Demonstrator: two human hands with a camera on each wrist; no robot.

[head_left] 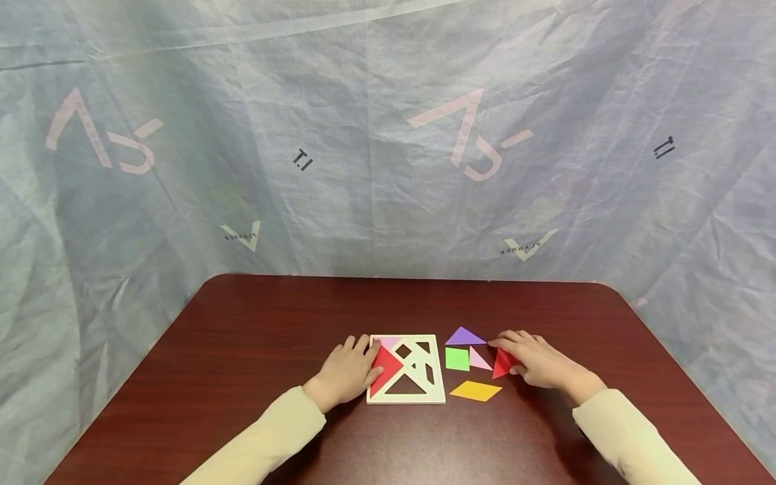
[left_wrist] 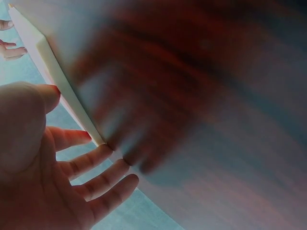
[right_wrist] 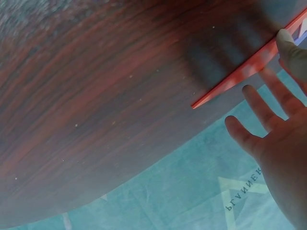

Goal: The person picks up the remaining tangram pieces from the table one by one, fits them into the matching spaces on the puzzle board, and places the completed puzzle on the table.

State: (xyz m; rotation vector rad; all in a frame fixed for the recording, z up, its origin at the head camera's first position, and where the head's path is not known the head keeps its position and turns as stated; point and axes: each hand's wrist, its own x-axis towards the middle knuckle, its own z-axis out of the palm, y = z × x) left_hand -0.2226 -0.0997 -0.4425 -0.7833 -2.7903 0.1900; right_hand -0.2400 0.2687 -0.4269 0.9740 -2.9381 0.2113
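A white tangram board (head_left: 439,394) lies on the table, with a red triangle (head_left: 388,367) and a pink piece (head_left: 388,343) at its left side. My left hand (head_left: 347,372) rests along the board's left edge, its thumb and index fingertip touching the red triangle; in the left wrist view its fingers are spread and fairly straight. To the right of the board, my right hand (head_left: 536,360) pinches a second red triangle (head_left: 502,364) between thumb and fingers. In the right wrist view the thumb lies on that triangle's near edge while the outer fingers extend loosely.
Between board and right hand lie a purple triangle (head_left: 464,336), a green square (head_left: 457,359), a small pink triangle (head_left: 479,360) and a yellow parallelogram (head_left: 475,391). Several cut-outs in the board show dark wood. A grey cloth (head_left: 370,202) hangs behind the brown table (head_left: 273,323).
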